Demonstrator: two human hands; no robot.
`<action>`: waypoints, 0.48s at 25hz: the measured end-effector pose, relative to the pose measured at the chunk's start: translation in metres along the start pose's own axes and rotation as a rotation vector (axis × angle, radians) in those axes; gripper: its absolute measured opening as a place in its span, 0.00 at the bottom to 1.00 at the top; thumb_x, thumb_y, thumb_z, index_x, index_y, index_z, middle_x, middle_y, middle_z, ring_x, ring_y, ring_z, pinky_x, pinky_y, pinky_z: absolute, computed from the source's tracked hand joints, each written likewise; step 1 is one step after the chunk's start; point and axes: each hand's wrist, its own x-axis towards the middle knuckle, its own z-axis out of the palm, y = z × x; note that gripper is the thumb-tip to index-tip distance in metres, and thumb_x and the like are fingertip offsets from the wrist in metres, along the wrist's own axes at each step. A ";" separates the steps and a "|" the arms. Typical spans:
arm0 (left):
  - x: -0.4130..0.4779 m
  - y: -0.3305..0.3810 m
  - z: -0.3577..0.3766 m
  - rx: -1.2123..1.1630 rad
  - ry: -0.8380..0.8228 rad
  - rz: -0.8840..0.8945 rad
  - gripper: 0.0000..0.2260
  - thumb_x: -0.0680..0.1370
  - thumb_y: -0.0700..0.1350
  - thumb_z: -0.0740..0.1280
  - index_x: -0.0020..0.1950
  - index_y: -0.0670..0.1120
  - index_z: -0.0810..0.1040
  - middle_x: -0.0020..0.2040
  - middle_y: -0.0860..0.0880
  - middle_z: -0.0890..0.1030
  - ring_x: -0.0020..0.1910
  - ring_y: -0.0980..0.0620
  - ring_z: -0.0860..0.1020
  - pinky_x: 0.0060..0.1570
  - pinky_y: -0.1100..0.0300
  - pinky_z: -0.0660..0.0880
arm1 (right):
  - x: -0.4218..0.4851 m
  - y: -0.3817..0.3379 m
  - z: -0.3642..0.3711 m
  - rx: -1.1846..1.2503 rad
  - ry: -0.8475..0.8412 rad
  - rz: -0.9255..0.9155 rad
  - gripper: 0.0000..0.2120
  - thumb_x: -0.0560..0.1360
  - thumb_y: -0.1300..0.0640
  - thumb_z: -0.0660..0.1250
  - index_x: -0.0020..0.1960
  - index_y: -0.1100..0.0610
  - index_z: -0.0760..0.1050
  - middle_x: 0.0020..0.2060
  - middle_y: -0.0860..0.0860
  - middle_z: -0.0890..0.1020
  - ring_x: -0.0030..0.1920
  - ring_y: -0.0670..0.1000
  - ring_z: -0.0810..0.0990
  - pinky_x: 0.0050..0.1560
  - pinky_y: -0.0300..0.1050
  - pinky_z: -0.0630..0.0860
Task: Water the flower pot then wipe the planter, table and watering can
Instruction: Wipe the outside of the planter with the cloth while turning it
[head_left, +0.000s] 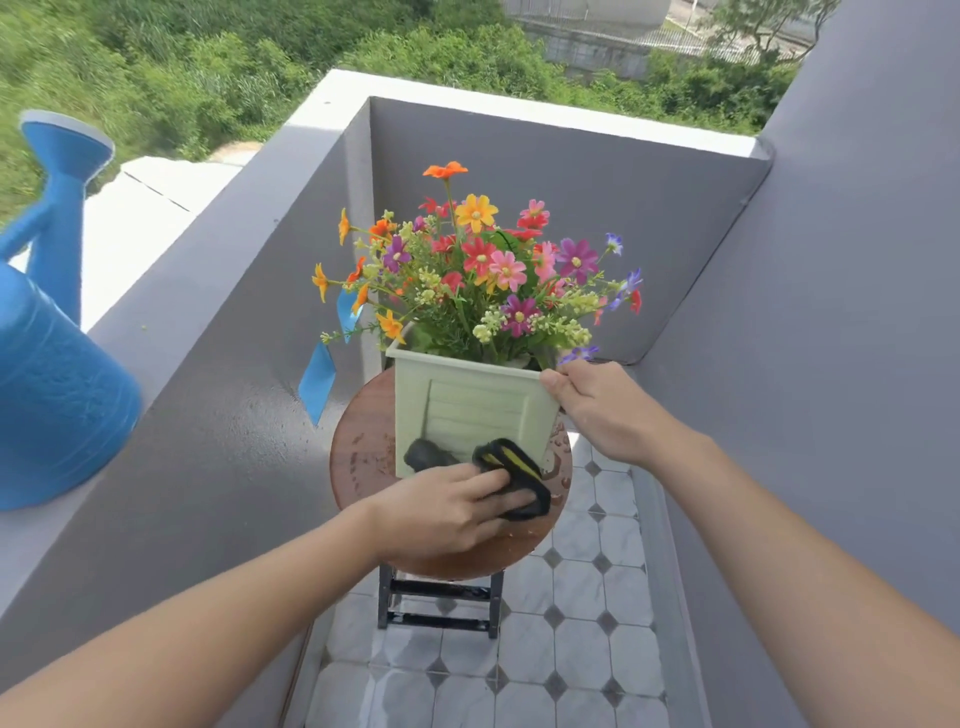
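A pale green square planter (467, 405) full of colourful flowers (483, 270) stands on a small round brown table (358, 457). My right hand (597, 410) grips the planter's near right rim corner. My left hand (441, 512) presses a dark cloth with a yellow stripe (514, 473) against the lower front of the planter, at the tabletop. Water drops lie on the table around the planter. The blue watering can (52, 374) stands on the grey ledge at the far left, spout pointing up and away.
Grey balcony walls (519, 171) close in the corner behind and at both sides of the table. Blue tape strips (317, 382) stick to the left wall. The floor (571, 649) below is white tile with grey diamonds. Greenery lies beyond the parapet.
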 end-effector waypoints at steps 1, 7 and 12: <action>-0.007 0.003 -0.002 0.022 -0.044 0.040 0.17 0.80 0.40 0.54 0.50 0.47 0.83 0.64 0.47 0.78 0.58 0.43 0.67 0.51 0.57 0.66 | -0.001 0.000 0.000 -0.001 0.002 -0.009 0.21 0.81 0.49 0.52 0.31 0.55 0.59 0.28 0.52 0.68 0.30 0.49 0.65 0.31 0.45 0.60; -0.031 -0.058 -0.031 -0.009 0.139 -0.317 0.10 0.81 0.37 0.55 0.55 0.43 0.74 0.64 0.44 0.78 0.55 0.40 0.70 0.50 0.50 0.76 | 0.001 0.001 -0.001 -0.012 0.006 -0.037 0.21 0.81 0.50 0.52 0.31 0.56 0.58 0.27 0.52 0.66 0.29 0.48 0.63 0.31 0.45 0.59; -0.054 -0.015 -0.011 -0.035 -0.037 -0.009 0.18 0.82 0.36 0.50 0.51 0.45 0.80 0.64 0.47 0.78 0.55 0.43 0.70 0.48 0.55 0.71 | -0.001 0.003 -0.003 -0.009 -0.002 -0.023 0.21 0.81 0.50 0.53 0.31 0.56 0.58 0.27 0.51 0.66 0.30 0.48 0.64 0.33 0.48 0.60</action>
